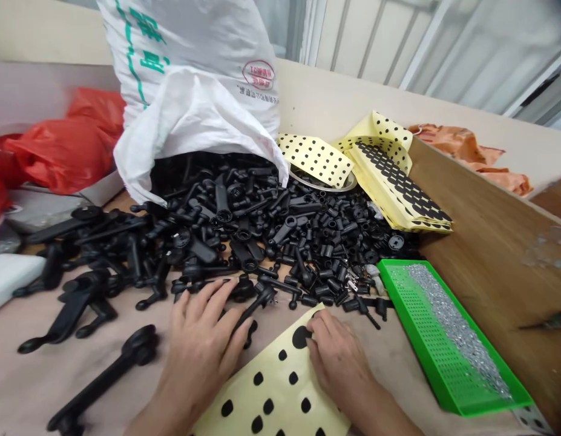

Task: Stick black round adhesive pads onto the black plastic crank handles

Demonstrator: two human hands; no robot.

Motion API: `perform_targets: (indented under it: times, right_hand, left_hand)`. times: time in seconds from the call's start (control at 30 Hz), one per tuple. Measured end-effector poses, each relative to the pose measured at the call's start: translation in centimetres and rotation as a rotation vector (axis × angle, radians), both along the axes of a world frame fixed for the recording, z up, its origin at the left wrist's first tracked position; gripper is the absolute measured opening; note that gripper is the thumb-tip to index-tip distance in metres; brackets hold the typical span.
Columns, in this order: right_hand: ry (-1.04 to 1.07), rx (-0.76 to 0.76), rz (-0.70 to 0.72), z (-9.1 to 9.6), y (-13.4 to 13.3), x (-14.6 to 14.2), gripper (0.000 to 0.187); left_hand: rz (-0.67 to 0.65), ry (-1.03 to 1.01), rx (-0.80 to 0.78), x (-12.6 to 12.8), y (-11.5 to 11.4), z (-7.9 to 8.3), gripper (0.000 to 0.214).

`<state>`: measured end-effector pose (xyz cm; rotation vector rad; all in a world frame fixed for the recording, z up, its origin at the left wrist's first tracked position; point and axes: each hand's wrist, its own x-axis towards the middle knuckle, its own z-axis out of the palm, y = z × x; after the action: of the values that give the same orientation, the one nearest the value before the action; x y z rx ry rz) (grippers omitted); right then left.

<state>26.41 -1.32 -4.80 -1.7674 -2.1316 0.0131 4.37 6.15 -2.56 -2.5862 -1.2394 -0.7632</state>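
Observation:
My left hand (207,339) lies palm down with its fingers stretched and apart, over the near edge of the pile. Beside its fingertips is a black plastic crank-like part (262,297), partly hidden by the hand. My right hand (337,348) has its thumb and fingers closed at the top corner of a yellow sheet of black dot stickers (280,378). A larger black dot (301,336) shows right by those fingertips. The sheet lies on the table between both hands, running out of view at the bottom.
A white woven sack (198,115) spills black plastic parts (244,212) across the table. A green tray (462,345) with small metal pieces stands at right, near a wooden board (489,254). More dotted sheets (393,181) lie behind; red bags (71,145) sit left. Loose handles (108,375) lie front left.

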Motion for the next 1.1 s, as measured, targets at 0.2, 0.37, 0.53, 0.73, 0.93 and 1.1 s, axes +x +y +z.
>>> perform_targets:
  times: [0.2,0.37,0.53,0.73,0.93,1.1]
  right_hand:
    - [0.107,-0.032,-0.006,0.2,-0.1,0.2,0.016]
    - [0.037,0.0,0.003,-0.1,0.3,0.3,0.015]
    - [0.011,0.063,0.039,-0.1,0.6,0.4,0.02]
    - [0.151,0.015,0.128,1.0,0.5,0.3,0.02]
    - [0.387,-0.021,0.193,1.1,0.5,0.5,0.019]
    - [0.415,-0.029,0.234,1.0,0.5,0.9,0.018]
  left_hand:
    - [-0.236,-0.016,-0.075,1.2,-4.2,0.2,0.016]
    - [-0.205,-0.052,-0.147,1.9,-6.4,-1.8,0.017]
    - [-0.228,-0.101,-0.25,1.2,-6.8,-2.8,0.013]
    - [-0.225,-0.122,-0.281,1.6,-6.7,-3.2,0.014]
    - [-0.215,-0.076,-0.268,2.1,-6.7,-3.4,0.017]
    - [-0.187,-0.078,-0.249,2.1,-6.7,-3.0,0.016]
